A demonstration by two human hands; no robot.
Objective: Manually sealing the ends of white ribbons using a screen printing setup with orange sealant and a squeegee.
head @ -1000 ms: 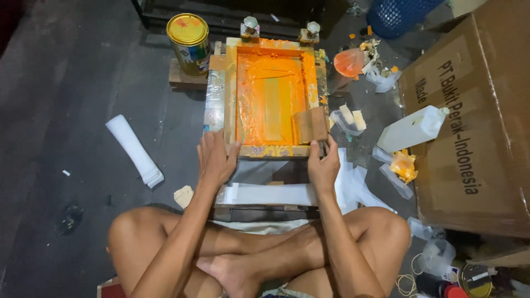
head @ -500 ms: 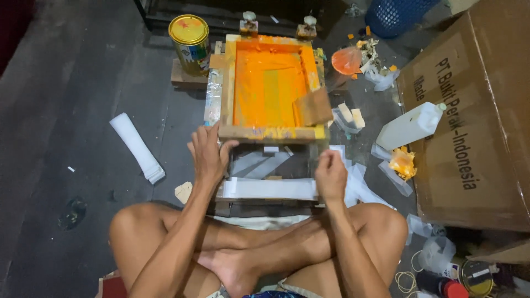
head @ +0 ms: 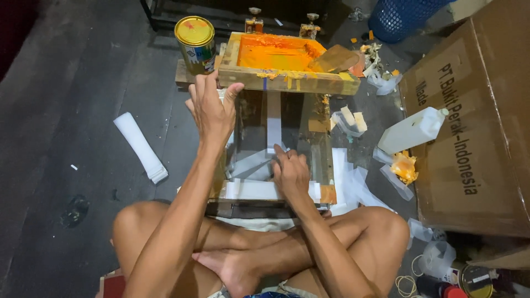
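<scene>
The left hand [head: 212,107] grips the near left corner of the wooden screen-printing frame [head: 287,80], fingers curled over its front rail, and holds it tilted up on its far edge, the orange-inked mesh facing the person. The right hand [head: 290,172] lies flat, fingers spread and closed on nothing, pressing a white strip [head: 248,189] on the printing board [head: 314,160] beneath the raised frame. That strip runs crosswise, left to right, just under the right palm and nearer it than the left hand. A gold-lidded can [head: 196,41] stands left of the frame; a cardboard box [head: 475,127] sits at right.
</scene>
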